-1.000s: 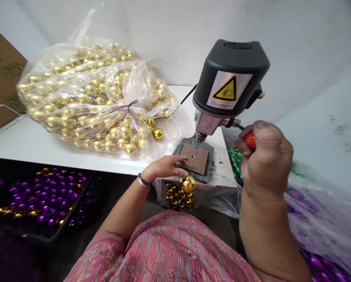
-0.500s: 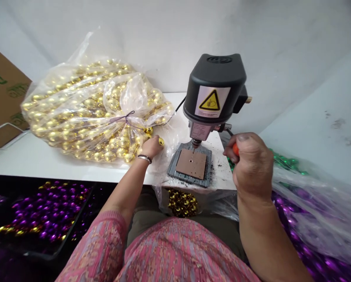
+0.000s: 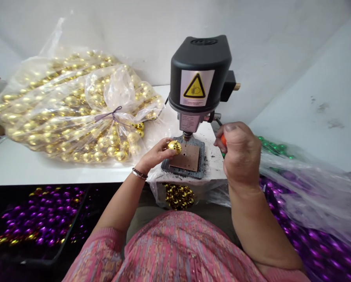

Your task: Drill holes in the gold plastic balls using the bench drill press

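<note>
- The left hand (image 3: 154,154) is curling its fingers and thumb around one shiny gold ball (image 3: 174,147), nearly closed, and is holding this ball just beside the drill bit.
- Half a second ago this hand was down at the bag, and now it is carrying the ball over the drill's base.
- The right hand (image 3: 241,154) is gripping an orange-handled tool (image 3: 223,140) in a tight fist, and I cannot see the tool's tip well.
- A small bench drill (image 3: 200,74) is standing between the hands, its bit pointing down at a brown pad (image 3: 191,158) on a grey base.
- A tied plastic bag of gold balls (image 3: 60,105) is lying on the white table (image 3: 75,174) at the left.
- Below the table edge, a heap of gold balls (image 3: 179,197) is sitting in plastic, with a tray of purple balls (image 3: 43,215) to the left and bagged purple balls (image 3: 310,239) to the right.
</note>
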### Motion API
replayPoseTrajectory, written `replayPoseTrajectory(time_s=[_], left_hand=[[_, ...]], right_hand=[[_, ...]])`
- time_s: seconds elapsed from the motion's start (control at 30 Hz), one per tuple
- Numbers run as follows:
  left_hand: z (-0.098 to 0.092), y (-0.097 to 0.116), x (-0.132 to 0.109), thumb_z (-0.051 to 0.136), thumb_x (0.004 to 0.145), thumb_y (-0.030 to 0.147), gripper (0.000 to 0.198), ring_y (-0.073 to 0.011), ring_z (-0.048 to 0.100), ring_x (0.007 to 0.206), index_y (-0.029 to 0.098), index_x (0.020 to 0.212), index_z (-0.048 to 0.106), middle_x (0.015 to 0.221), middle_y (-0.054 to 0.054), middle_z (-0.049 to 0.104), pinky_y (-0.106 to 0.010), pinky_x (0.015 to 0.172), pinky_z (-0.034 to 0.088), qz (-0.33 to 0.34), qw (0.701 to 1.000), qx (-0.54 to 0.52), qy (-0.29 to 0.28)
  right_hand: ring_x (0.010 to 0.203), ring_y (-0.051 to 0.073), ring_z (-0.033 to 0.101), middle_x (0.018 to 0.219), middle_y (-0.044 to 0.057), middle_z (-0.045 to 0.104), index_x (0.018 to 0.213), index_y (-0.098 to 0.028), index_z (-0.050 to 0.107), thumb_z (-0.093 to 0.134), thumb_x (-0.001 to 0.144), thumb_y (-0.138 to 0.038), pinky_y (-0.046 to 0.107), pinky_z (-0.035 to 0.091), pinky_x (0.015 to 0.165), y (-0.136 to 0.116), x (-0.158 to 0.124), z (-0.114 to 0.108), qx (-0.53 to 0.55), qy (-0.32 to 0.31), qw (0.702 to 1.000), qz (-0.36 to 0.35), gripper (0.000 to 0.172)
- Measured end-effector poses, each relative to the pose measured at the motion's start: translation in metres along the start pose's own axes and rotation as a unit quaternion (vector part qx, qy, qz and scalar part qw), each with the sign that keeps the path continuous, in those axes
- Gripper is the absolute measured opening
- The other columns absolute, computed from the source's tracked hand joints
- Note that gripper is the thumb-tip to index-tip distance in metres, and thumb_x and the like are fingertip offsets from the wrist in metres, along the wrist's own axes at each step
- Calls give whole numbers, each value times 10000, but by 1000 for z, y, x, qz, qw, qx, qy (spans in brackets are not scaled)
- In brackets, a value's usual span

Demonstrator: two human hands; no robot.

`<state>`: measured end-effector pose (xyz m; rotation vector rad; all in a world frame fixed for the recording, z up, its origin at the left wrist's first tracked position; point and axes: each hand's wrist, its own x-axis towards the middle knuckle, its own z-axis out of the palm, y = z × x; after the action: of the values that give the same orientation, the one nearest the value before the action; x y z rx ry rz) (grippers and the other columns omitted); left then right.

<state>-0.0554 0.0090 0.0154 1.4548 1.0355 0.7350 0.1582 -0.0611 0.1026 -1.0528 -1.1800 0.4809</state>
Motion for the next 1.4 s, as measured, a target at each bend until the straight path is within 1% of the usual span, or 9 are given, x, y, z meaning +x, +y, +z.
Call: replayPoseTrajectory(time_s=[0.1, 0.23, 0.33, 0.43, 0.63, 0.9, 1.03, 1.23, 1.4], left_hand=[[5, -1, -2, 559, 843, 407, 582, -210, 649, 1040, 209, 1381, 460, 1238, -109, 629, -328, 798, 558, -12, 999, -28, 22], [6, -3, -2, 707, 744, 374, 686, -249, 599, 1156, 176, 1371, 512, 1323, -130, 609, -359, 948, 519, 40, 985, 161, 45], [8, -2, 2, 723, 747, 355, 627, -213, 641, 1036, 164, 1316, 541, 1214, -99, 668, -334, 917, 522, 39, 967, 249, 34], [13, 0, 7, 719, 766, 360, 543, -177, 659, 883, 166, 1247, 556, 1057, -52, 706, -300, 814, 531, 14, 960, 277, 30], [19, 3, 17, 754, 732, 352, 547, -180, 661, 874, 189, 1220, 569, 1038, -35, 714, -294, 792, 517, -3, 950, 307, 56], [31, 8, 26, 785, 681, 227, 506, -231, 642, 1024, 156, 1167, 662, 1128, -83, 692, -332, 932, 511, 74, 915, 395, 43], [38, 7, 33, 808, 629, 164, 583, -242, 629, 1084, 142, 1195, 671, 1205, -103, 662, -365, 985, 514, 90, 920, 381, 29], [36, -2, 34, 817, 646, 210, 693, -221, 670, 998, 103, 1303, 625, 1127, -85, 725, -352, 951, 524, 19, 974, 226, -2], [37, -4, 31, 819, 642, 220, 713, -237, 662, 1060, 119, 1320, 623, 1174, -72, 729, -365, 1003, 495, 12, 977, 213, 11]], right_hand=[[537, 64, 396, 572, -58, 403, 686, -191, 538, 532, 893, -555, 253, 332, 563, -1, 0, -1, -7, -12, 1000, 1, 419], [534, 59, 387, 572, -60, 402, 699, -192, 538, 522, 896, -567, 247, 332, 558, -2, 0, 0, -5, -17, 1000, -1, 424], [537, 61, 394, 563, -61, 388, 696, -198, 527, 516, 899, -569, 247, 343, 566, -3, 0, 0, -2, -17, 1000, 1, 423], [548, 62, 404, 560, -60, 386, 700, -201, 529, 510, 902, -571, 245, 335, 561, -5, 0, 0, -6, -19, 1000, 2, 421], [543, 55, 373, 578, -61, 418, 707, -203, 529, 509, 900, -581, 242, 343, 569, -6, -1, -1, -8, -30, 999, 10, 425], [542, 57, 379, 571, -59, 414, 711, -205, 535, 516, 906, -563, 236, 355, 568, -5, -1, -2, 11, -36, 999, 3, 409], [544, 53, 384, 574, -62, 414, 719, -198, 544, 525, 906, -552, 229, 349, 562, -4, -1, -2, 16, -35, 999, 1, 401], [555, 49, 416, 572, -65, 416, 721, -192, 542, 519, 910, -553, 226, 358, 573, 0, -4, -3, 5, -36, 999, 2, 407], [560, 46, 422, 597, -61, 464, 737, -192, 573, 525, 918, -514, 217, 349, 548, 9, -11, -6, -18, -37, 999, -12, 373]])
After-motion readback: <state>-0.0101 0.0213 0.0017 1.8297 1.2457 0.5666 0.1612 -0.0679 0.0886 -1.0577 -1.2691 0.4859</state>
